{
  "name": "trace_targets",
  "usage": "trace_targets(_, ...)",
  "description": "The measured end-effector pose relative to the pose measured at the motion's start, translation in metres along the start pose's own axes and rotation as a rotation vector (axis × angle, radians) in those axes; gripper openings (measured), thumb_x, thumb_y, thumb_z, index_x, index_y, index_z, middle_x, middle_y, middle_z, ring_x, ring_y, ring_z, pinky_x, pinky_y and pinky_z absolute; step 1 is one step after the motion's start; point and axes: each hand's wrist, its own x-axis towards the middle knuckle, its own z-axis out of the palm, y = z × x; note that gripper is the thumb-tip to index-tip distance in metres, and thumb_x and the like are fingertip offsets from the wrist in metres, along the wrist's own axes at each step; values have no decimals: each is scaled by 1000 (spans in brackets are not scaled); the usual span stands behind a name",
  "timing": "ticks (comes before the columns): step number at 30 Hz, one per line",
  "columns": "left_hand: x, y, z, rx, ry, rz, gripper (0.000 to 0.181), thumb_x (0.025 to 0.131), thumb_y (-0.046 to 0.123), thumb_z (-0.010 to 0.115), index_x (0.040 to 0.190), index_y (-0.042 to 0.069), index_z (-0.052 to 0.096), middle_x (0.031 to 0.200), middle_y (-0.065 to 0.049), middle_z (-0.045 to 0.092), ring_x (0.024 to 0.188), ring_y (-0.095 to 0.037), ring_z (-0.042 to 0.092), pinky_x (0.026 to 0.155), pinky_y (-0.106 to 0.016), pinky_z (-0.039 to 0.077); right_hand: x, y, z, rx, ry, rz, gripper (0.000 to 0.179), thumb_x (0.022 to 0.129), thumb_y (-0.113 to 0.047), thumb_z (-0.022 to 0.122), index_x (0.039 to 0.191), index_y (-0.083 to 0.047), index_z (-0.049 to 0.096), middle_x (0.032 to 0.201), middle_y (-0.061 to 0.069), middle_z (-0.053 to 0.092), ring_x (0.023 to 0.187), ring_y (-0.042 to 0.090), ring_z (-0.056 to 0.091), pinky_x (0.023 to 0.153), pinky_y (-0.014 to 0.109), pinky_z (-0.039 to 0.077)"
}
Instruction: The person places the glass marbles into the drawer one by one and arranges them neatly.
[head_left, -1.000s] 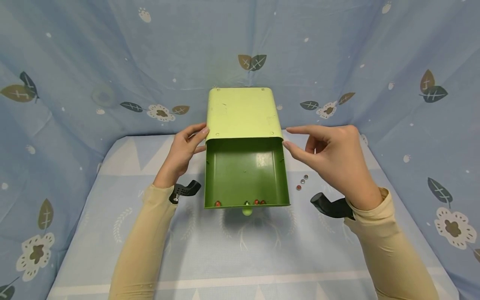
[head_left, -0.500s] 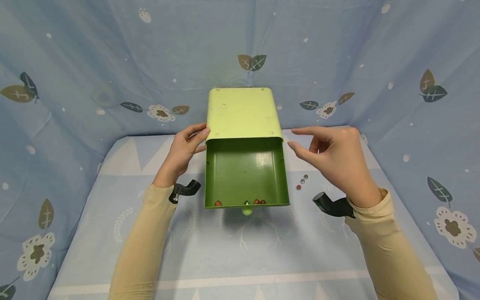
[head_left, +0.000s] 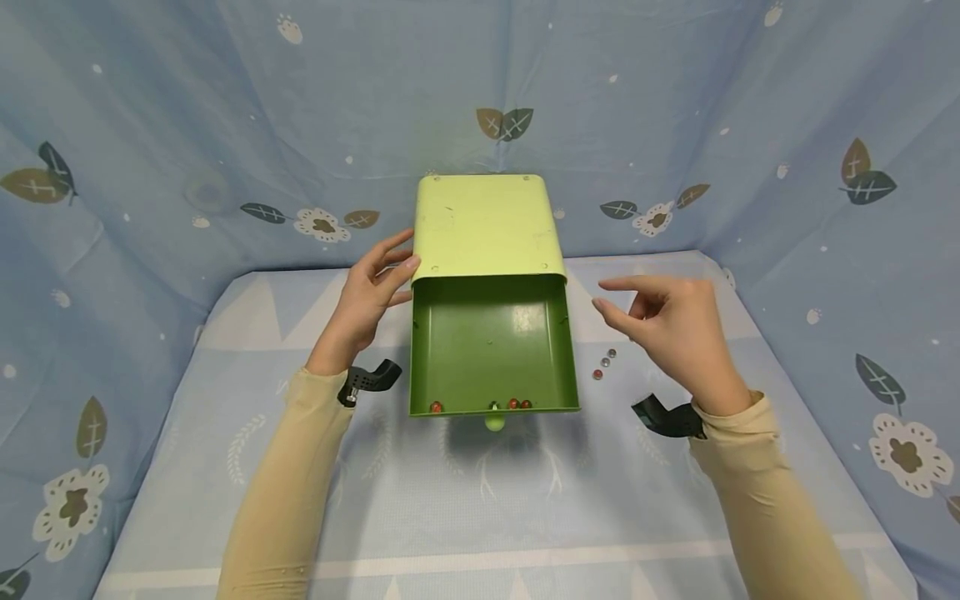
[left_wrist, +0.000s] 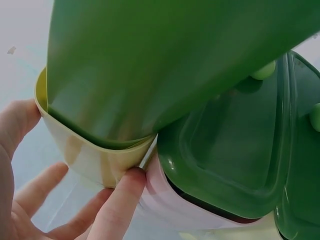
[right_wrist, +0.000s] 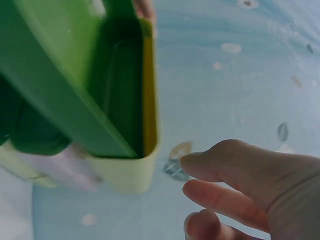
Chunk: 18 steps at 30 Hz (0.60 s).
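Note:
A yellow-green drawer cabinet (head_left: 487, 225) stands at the back of the table with its dark green top drawer (head_left: 491, 342) pulled out. Along the drawer's front wall lie several small beads, including a red bead (head_left: 436, 407) at the left and a dark red bead (head_left: 527, 404) further right. My left hand (head_left: 367, 300) touches the cabinet's left side; in the left wrist view its fingertips meet the casing rim. Off the cabinet's right side is my right hand (head_left: 675, 325), thumb and index finger apart, holding nothing. Below it, three beads (head_left: 605, 362) lie on the tabletop.
Beneath the top drawer, the left wrist view shows further dark green drawers (left_wrist: 225, 145) with round light green knobs (left_wrist: 264, 71). Patterned blue curtain (head_left: 315, 100) hangs behind and at both sides. A pale patterned cloth (head_left: 450, 525) covers the table.
My right hand has moved away from the cabinet's right edge, rightward and slightly toward me. A finger of my left hand has lifted a little. The drawer and beads stay put.

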Motion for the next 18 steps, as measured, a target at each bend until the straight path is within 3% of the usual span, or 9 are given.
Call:
trace_targets(12,-1,2,-1,-32,-8,17,57,114,31,65,169,29,47,160,-14,49,145,-33,54,114,-61,54,-19,48,26,-43,-121,169,18,99,-19,87,115,-9,87,54,-2,59,42,14,41,40,23,26)
trace_targets(18,-2,1,-1,-33,-5,13,58,114,31,65,169,28,47,159,-14,49,143,-32,56,114,-60,54,-32,67,39,-24,-172,230,21,100,-20,86,116,-6,86,55,-1,60,45,18,47,40,25,27)
